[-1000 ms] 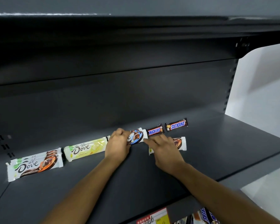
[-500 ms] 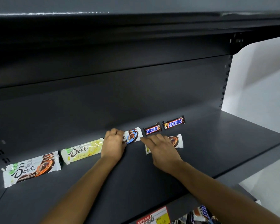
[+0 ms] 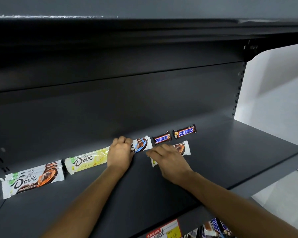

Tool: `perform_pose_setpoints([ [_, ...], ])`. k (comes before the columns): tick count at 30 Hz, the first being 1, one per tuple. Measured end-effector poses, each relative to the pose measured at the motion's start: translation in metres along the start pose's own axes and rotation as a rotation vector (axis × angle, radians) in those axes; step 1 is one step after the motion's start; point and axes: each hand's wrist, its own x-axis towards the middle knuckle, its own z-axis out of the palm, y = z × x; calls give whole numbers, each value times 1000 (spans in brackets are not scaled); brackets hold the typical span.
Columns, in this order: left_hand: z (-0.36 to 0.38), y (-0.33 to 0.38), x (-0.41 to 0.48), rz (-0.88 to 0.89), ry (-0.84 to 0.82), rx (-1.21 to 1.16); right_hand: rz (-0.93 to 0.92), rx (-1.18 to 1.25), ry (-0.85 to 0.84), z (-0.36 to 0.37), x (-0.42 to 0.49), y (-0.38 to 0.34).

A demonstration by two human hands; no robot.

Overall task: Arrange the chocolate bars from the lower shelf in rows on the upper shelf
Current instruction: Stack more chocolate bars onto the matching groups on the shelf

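Head camera view looked down at a dark grey upper shelf (image 3: 230, 160) where a back row of chocolate bars was being built. From the left lay a small stack of orange-swirl Dove bars (image 3: 33, 180), a yellow Dove bar (image 3: 87, 160), a blue-swirl Dove bar (image 3: 142, 145), then two Snickers bars, the nearer Snickers (image 3: 162, 137) and the farther Snickers (image 3: 185, 131). The left hand (image 3: 120, 152) had its fingers curled over the left end of the blue-swirl Dove bar, gripping it where it met the yellow one. The right hand (image 3: 169, 160) lay with fingers stretched out flat on top of a white Dove bar (image 3: 182, 148), which sat on the shelf just in front of the Snickers, starting a second row. The step in hand looked like straightening: nudging the blue bar into line and squaring up the front bar. The next move probably called for letting go of both and reaching down for more stock. Both thumbs were hidden, so how firmly either bar was held could not be told. Most of the white bar's label sat under the right hand. Only a sliver of the lower shelf stock (image 3: 213, 228) and a red price tag (image 3: 163, 231) showed at the bottom edge, cut off.
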Motion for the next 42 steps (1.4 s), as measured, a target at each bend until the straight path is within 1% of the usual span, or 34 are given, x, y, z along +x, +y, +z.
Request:
perform_pose_setpoints([
  [4,0,-2,-2,15,-3,3,-55,11,16,0,3,-4],
  [10,-5,-5,-7,49,-23,-31,-69,10,38,3,12,-10],
  [16,-13,-6,-24,189,-2,-214,-16,30,149,-8,35,-22],
  [18,-20,-6,-30,205,-14,-286,13,88,207,-14,48,-31],
  [21,-39,-8,-42,127,15,-467,133,268,290,-22,65,-50],
  [23,-52,-16,-49,33,54,-575,230,385,282,-24,76,-65],
  [25,-62,-28,-57,-30,84,-617,332,502,276,-22,86,-79],
  [29,-75,-57,-78,-61,77,-433,525,667,260,-15,101,-102],
  [32,-82,-74,-92,-65,69,-306,602,742,237,-8,109,-118],
  [37,-89,-93,-108,-95,112,-212,572,737,194,2,120,-146],
  [40,-91,-104,-115,-122,145,-192,616,774,191,3,124,-157],
  [42,-92,-111,-119,-116,142,-188,598,763,183,3,126,-163],
])
